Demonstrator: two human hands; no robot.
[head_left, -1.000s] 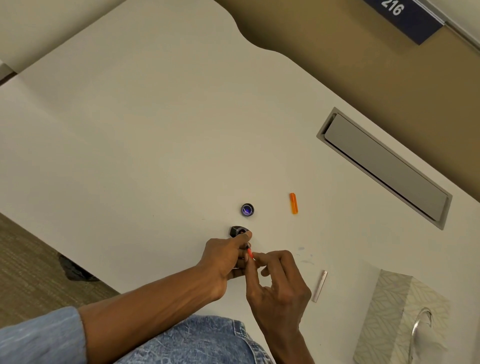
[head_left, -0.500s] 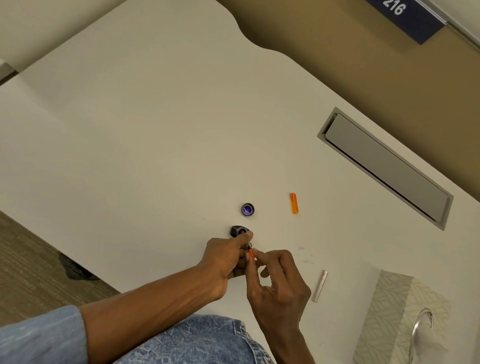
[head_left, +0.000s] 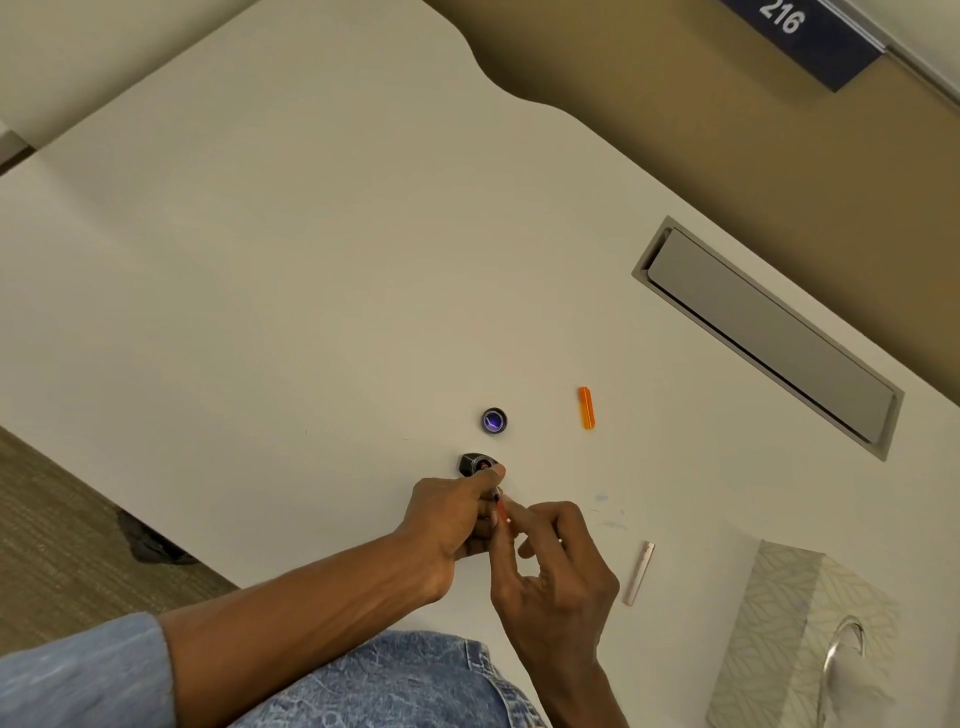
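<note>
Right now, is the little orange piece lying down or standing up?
Lying down. The orange piece rests flat on the table, its whole long side showing from above.

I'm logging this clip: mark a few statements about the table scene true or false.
1. The right hand pinches a thin orange tool. True.
2. The left hand holds a dark part. True.
3. The orange cap lies in the left hand. False: it lies on the table, apart from both hands.
4. The tissue box stands left of the hands. False: it stands to their right.
</note>
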